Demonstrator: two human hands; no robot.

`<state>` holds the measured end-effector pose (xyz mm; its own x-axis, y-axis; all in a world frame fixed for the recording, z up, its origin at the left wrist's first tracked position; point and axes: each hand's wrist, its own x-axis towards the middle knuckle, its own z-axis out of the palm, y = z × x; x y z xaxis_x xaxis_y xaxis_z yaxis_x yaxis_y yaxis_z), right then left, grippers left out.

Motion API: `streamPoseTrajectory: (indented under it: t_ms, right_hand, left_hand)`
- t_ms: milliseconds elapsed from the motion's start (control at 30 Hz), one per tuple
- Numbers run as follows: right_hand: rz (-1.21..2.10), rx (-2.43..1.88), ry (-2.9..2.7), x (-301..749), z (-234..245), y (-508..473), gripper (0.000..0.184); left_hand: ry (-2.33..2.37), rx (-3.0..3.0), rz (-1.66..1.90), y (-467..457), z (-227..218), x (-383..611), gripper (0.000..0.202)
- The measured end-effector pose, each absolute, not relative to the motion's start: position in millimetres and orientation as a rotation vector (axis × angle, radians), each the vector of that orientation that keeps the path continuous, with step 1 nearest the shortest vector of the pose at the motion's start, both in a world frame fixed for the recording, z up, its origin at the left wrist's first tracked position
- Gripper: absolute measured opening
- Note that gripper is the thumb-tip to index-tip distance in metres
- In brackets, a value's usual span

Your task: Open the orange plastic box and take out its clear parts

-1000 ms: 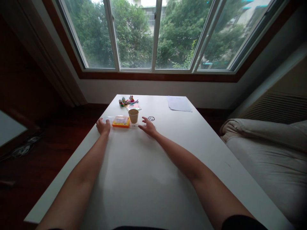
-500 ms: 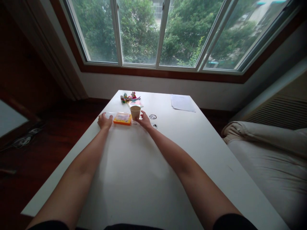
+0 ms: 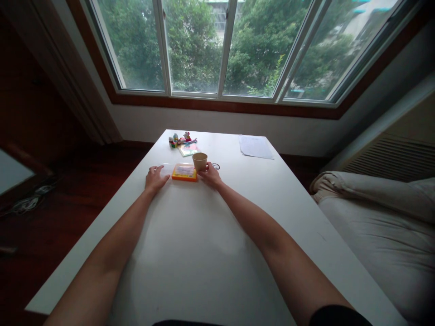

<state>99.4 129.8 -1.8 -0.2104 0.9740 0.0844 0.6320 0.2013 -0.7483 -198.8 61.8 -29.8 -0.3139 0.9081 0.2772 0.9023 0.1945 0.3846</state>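
A clear plastic container (image 3: 166,169) sits low over the white table, with a yellow-orange box (image 3: 184,173) and an upright tan paper cup (image 3: 200,161) at its right part. My left hand (image 3: 156,179) grips the container's left end, thumb toward the box. At the other end, my right hand (image 3: 210,175) is closed beside the lower part of the cup. Its fingertips are partly hidden, so whether they also touch the cup is unclear. Just behind my right hand lies a dark-rimmed ring-like item (image 3: 216,166), partly covered.
Small colourful toy figures (image 3: 180,139) stand at the far left of the white table (image 3: 190,253), with a patterned card (image 3: 189,149) in front. Paper sheets (image 3: 255,146) lie at the far right. A covered couch (image 3: 370,226) is to the right; windows rise behind.
Both hands have moved right together, carrying the clear container, orange box and cup along. The nearer ring-like item is now hidden, and the farther one is partly covered.
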Motion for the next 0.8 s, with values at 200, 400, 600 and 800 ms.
streamPoseTrajectory:
  t_ms: [200, 400, 600, 800]
  right_hand:
    - [0.685, -1.6, -1.898, 135, 3, 129, 0.048]
    - [0.521, -1.716, -1.902, 179, -4, 111, 0.049]
    - [0.353, -1.746, -1.839, 212, -13, 94, 0.045]
    - [0.396, -1.57, -1.804, 224, -23, 96, 0.043]
  left_hand:
    - [2.252, 1.982, 0.787, 59, -31, -174, 0.063]
    - [1.987, 2.121, 0.788, 51, -28, -146, 0.056]
    - [1.83, 2.256, 0.794, 42, -23, -126, 0.053]
    - [1.801, 2.387, 0.971, 33, -9, -95, 0.049]
